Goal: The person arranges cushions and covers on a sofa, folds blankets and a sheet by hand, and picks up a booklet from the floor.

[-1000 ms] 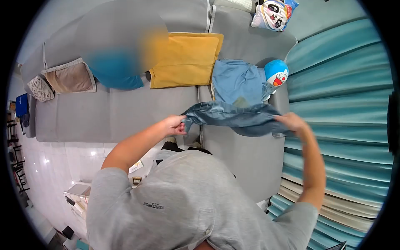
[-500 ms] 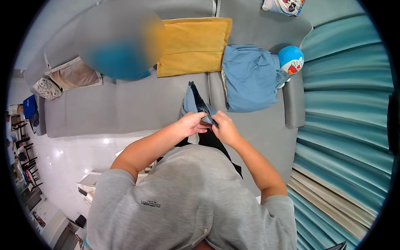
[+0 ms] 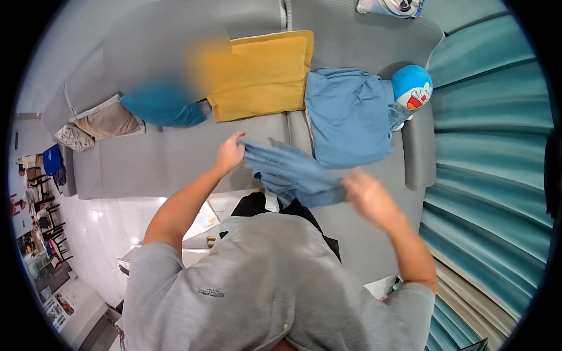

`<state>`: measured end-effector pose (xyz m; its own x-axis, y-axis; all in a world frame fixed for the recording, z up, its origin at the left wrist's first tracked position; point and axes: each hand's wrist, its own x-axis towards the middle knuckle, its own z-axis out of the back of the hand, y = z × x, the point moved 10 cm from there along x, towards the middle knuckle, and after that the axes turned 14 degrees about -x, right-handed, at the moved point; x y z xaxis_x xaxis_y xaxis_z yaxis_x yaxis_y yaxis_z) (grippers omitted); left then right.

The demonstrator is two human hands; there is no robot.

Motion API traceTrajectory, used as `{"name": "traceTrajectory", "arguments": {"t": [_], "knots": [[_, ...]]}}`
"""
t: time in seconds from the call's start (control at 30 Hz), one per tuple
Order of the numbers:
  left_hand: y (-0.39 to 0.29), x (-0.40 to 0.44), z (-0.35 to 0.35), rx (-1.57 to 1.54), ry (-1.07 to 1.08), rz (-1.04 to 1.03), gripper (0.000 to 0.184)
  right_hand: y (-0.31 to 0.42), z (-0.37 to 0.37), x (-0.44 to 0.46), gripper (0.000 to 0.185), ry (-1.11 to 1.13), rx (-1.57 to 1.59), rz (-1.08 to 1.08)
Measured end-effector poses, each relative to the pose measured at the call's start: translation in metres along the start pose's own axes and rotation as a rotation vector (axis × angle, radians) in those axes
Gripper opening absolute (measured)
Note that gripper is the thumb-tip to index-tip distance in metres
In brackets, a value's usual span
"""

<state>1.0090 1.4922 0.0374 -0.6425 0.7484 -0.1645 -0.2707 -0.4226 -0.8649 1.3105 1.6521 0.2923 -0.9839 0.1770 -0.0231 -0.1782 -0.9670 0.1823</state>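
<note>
A soft blue cloth [image 3: 295, 175], creased and smeared by motion, stretches in mid-air between my two hands in front of the sofa. My left hand [image 3: 230, 153] is closed on its upper left corner. At the opposite end, my right hand [image 3: 369, 196] pinches the cloth's right edge, blurred by movement. Whether the cloth is a garment or a cover cannot be told. Just beyond it, a larger piece of folded blue fabric [image 3: 348, 120] lies on the sofa seat, with a paler edge showing at its left side.
The grey sofa [image 3: 158, 155] holds a yellow cushion [image 3: 263, 76], a teal cushion [image 3: 167, 111], a beige cushion [image 3: 110, 119] and a blue-headed plush toy [image 3: 411, 88]. Teal curtains [image 3: 486, 152] hang at the right. White paper [image 3: 203, 219] lies low on the left.
My hands have moved apart, left hand up and leftward, right hand rightward and slightly down. The bunched blue cloth is now spread wide between them. The camera view has shifted a little.
</note>
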Motion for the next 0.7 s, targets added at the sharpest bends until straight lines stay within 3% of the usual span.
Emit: {"name": "traceTrajectory", "arguments": {"t": [0.03,0.07,0.1,0.23,0.27,0.37,0.43,0.53,0.7], "knots": [[-0.049,0.011,0.004,0.093,-0.09,-0.415,0.032,-0.043,0.0,0.001,0.026,0.002,-0.141,-0.026],[-0.063,0.038,-0.006,-0.068,0.032,-0.16,0.032,-0.096,-0.005,0.007,0.026,0.225,-0.127,-0.204],[-0.097,0.053,-0.02,-0.226,0.152,0.096,0.032,-0.146,0.0,0.01,0.024,0.101,-0.194,-0.252],[-0.262,0.073,-0.018,-0.551,0.016,-0.027,0.021,-0.22,0.105,0.026,0.021,-0.258,-0.374,-0.325],[-0.285,0.071,-0.018,-0.723,-0.006,-0.083,0.019,-0.225,0.127,0.022,0.02,-0.305,-0.378,-0.32],[-0.332,0.039,-0.034,-0.78,0.056,-0.214,0.018,-0.245,0.161,-0.005,0.022,-0.359,-0.365,-0.359],[-0.328,0.023,-0.068,-0.593,0.128,-0.309,0.022,-0.269,0.161,-0.033,0.029,-0.338,-0.464,-0.417],[-0.287,-0.001,-0.15,-0.491,0.332,-0.045,0.026,-0.29,0.126,-0.068,0.028,-0.381,-0.52,-0.382],[-0.159,-0.026,-0.297,-0.36,0.528,0.243,0.031,-0.367,-0.054,-0.125,0.026,-0.164,-0.511,-0.515]]}}
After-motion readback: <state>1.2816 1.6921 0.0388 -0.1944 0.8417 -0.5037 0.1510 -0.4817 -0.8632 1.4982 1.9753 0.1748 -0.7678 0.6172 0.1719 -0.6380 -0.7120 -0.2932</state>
